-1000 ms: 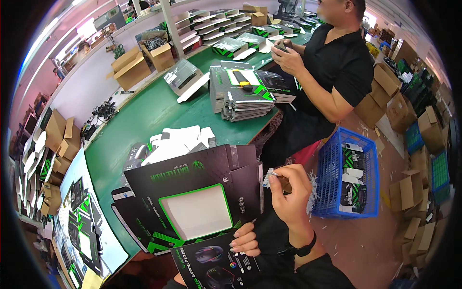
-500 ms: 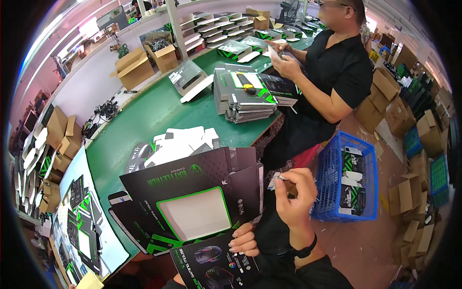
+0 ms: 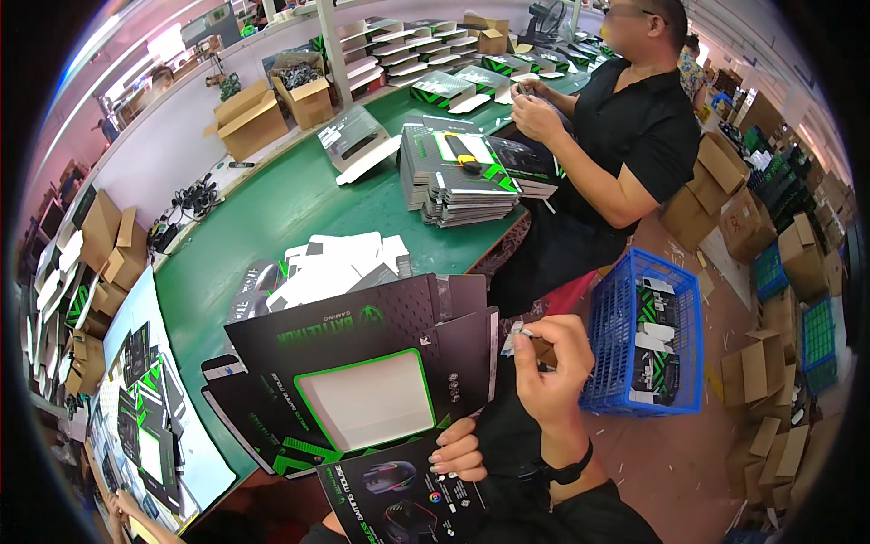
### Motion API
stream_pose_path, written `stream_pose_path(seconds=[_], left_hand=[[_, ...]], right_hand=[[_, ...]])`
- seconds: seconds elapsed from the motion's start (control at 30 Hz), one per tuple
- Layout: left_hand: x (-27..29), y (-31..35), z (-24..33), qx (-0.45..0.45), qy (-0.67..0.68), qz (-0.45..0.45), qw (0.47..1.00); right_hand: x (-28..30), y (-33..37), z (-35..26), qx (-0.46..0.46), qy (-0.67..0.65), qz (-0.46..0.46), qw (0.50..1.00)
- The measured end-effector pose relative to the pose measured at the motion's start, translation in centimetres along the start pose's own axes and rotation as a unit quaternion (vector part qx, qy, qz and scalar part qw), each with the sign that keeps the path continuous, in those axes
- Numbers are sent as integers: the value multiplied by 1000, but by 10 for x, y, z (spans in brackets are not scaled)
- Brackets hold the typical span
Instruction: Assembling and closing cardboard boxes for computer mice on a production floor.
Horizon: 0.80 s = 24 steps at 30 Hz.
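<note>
A black and green printed mouse box (image 3: 263, 340), unfolded flat with a white window panel, leans across my lap and the near table edge. My left hand (image 3: 459, 451) curls its fingers over the lower right edge of this box; the rest of that hand is hidden behind the card. To the right of the box, my right hand (image 3: 557, 367) is raised, thumb and forefinger pinching a small whitish, partly clear scrap (image 3: 513, 339). What exactly the scrap is cannot be made out. A dark band is round my right wrist.
Flattened white-backed cards (image 3: 340, 267) lie beyond the box on the green table (image 3: 272, 222). A stack of box blanks (image 3: 462, 195) bears a yellow and black cutter (image 3: 468, 164). A co-worker (image 3: 625, 136) stands by it. A blue crate (image 3: 594, 390) holding packed boxes stands on the right.
My right hand stays nearly in place, still pinching the scrap. The co-worker's hands have drawn together. At the lower left another person's hand and forearm have come into view.
</note>
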<state>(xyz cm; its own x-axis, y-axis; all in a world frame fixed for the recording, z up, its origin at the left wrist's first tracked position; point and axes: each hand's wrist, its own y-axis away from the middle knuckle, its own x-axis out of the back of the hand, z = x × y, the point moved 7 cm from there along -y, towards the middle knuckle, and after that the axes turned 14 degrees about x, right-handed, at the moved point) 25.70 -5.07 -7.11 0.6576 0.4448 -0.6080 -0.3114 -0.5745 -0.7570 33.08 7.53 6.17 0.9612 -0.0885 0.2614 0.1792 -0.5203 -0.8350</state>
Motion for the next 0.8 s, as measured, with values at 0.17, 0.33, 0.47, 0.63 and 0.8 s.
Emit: stream_pose_path(seconds=[0.17,0.33,0.47,0.63,0.8], left_hand=[[-3,2,-1,7,-11,-26,1000],[-7,7,-2,10,-21,-52,998],[-8,8,-1,21,-19,-76,997],[10,-13,4,72,20,-130,989],[8,4,10,82,-9,-112,990]], right_hand=[[-5,0,-3,24,36,-26,999],[-5,2,0,7,27,-22,999],[-4,-2,-4,49,53,-44,996],[-10,1,-5,136,16,-99,986],[-9,6,-30,228,98,-81,965]])
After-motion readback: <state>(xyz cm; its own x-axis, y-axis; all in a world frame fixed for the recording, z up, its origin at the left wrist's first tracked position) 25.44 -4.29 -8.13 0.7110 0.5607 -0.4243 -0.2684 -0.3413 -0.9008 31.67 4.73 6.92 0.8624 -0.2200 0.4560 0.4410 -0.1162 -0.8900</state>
